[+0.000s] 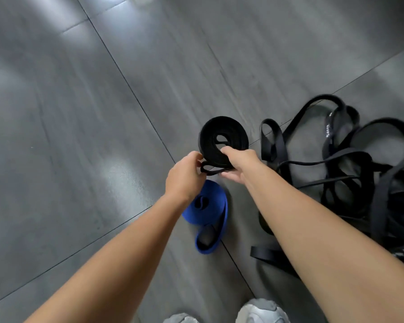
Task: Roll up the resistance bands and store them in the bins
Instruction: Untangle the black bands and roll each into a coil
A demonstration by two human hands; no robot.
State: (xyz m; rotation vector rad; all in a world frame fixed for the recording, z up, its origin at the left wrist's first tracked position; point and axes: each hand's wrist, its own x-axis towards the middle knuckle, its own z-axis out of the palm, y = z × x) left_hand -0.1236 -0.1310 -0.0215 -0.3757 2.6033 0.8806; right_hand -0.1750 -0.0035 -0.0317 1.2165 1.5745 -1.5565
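Black flat band coil (222, 134): right hand (239, 164) grips its rim, left hand (184, 178) pinches the loose looped tail.

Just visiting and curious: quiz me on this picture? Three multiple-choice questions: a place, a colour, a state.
1. The tangled pile of black bands lies: A on the person's right; B on the person's left; C in a bin.
2. The unheld rolled band is: A red; B blue; C green.
3. The black band being held is: A stretched flat; B knotted; C mostly coiled.
Answers: 1 A, beside the right hand. 2 B, blue, below the left hand. 3 C, only a short tail is loose.
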